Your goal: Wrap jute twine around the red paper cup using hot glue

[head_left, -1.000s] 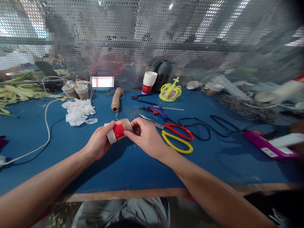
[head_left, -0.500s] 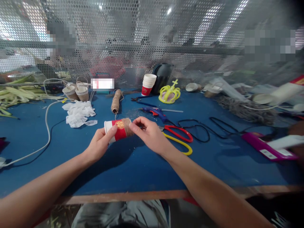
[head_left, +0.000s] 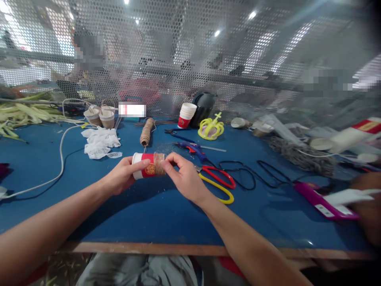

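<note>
Cloth (head_left: pixel 100 142) lies crumpled at ten o'clock from the cup (head_left: pixel 151 168). Your left hand (head_left: pixel 122 175) holds that cup on its side above the table (head_left: pixel 175 226), mouth toward nine. A twine roll (head_left: pixel 146 132) lies at twelve. Your right hand (head_left: pixel 187 178), narrowed, meets the cup's wound end at three; whether it pinches the twine (head_left: pixel 160 164), I cannot tell. Beyond lie a glue gun (head_left: pixel 194 150) at two and scissors (head_left: pixel 218 184) at three.
</note>
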Tool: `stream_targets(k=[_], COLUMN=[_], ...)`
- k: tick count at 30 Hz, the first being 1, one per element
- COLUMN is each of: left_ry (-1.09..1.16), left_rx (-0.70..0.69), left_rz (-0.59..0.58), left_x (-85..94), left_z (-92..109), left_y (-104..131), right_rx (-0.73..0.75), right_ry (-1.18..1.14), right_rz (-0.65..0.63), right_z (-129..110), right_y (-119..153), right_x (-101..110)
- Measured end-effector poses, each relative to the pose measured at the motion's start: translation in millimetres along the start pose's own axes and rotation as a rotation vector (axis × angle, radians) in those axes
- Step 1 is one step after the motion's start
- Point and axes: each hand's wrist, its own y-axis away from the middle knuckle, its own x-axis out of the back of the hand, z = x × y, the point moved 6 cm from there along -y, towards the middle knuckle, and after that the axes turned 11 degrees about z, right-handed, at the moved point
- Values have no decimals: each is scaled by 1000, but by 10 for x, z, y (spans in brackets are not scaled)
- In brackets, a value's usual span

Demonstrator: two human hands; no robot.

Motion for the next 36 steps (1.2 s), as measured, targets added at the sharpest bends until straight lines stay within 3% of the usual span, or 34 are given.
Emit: stream_targets(k=[4, 9, 14, 18, 22, 30, 36], left_ry=[37, -195, -352, -405, -412, -366, -355], left_rx=[103, -92, -132, -172, -199, -126, -117], left_rz=[25, 25, -19, -29, 7, 65, 115], left_x=[-5, -46, -109, -127, -138, -25, 18], left_z=[-1, 114, 123, 153, 136, -119, -106], left_y=[-35, -46, -52, -37, -15, -52, -29], right_rx=[60, 1, 50, 67, 98, 103, 131], right_ry=[53, 69, 149, 140, 125, 133, 187], right_rz=[-40, 108, -25, -44, -59, -125, -162], right_z=[-7, 122, 137, 65, -37, -25, -15], right_y=[-17, -165, -226, -225, -211, -135, -163], right_x=[-19, 106, -5, -68, -116, -230, -268])
